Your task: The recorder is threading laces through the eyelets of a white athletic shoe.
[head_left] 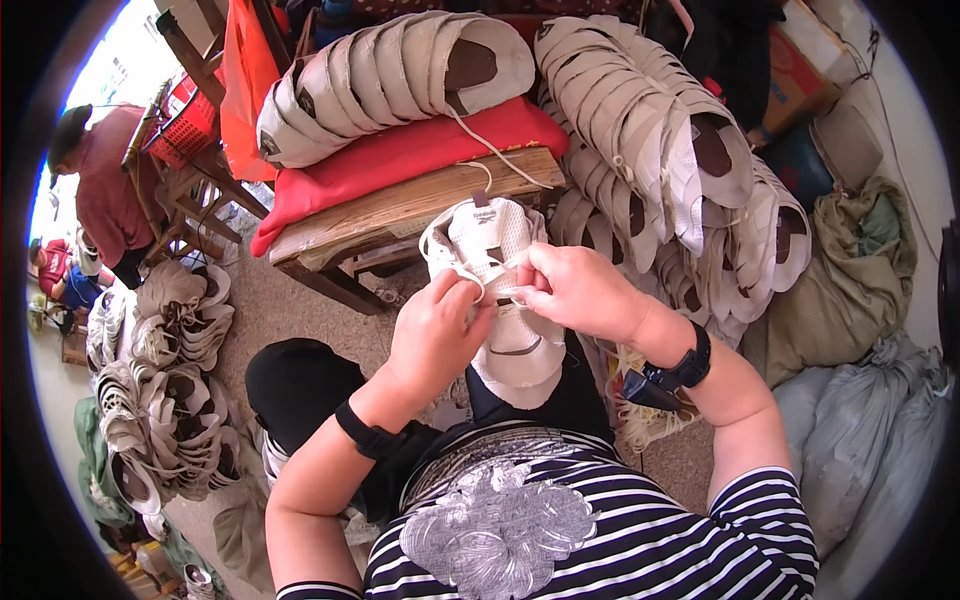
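A beige shoe upper rests over my lap, its tongue pointing away from me. Across its lacing area runs a pale shoelace. My left hand is closed at the left side of the upper, thumb and fingers pinched on the lace. On the opposite side my right hand is closed too, also pinching lace near the eyelets. Both hands sit close together, and their fingers partly cover the eyelets and the lace ends.
A wooden bench with a red cloth stands ahead, bearing a nested row of shoe uppers. More stacked uppers lie right, others left. Sacks fill the right side. Other people sit far left.
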Motion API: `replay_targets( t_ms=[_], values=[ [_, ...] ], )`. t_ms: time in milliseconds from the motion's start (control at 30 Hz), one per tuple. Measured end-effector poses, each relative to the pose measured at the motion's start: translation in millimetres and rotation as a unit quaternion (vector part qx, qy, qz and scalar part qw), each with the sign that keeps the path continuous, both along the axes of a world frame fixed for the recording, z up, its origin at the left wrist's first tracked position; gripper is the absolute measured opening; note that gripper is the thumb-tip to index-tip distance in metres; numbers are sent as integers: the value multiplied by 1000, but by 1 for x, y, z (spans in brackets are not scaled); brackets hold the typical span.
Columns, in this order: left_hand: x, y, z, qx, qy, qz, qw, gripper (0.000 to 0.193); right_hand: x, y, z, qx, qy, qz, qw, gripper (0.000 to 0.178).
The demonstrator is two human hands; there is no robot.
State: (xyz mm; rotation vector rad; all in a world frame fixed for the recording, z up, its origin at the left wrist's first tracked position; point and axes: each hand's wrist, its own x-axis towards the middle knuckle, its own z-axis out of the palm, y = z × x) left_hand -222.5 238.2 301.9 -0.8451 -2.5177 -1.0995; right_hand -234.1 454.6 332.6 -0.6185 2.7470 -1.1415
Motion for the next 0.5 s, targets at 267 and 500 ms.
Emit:
replay_targets(
  t_ms=[267,500],
  values=[
    [-6,-13,-4,24,-63,-12,998,15,-1,0,0,-15,-22,8,1000,15],
    [5,-12,-11,150,-240,17,959,10,-4,11,-21,-210,-236,-29,948,15]
  ],
)
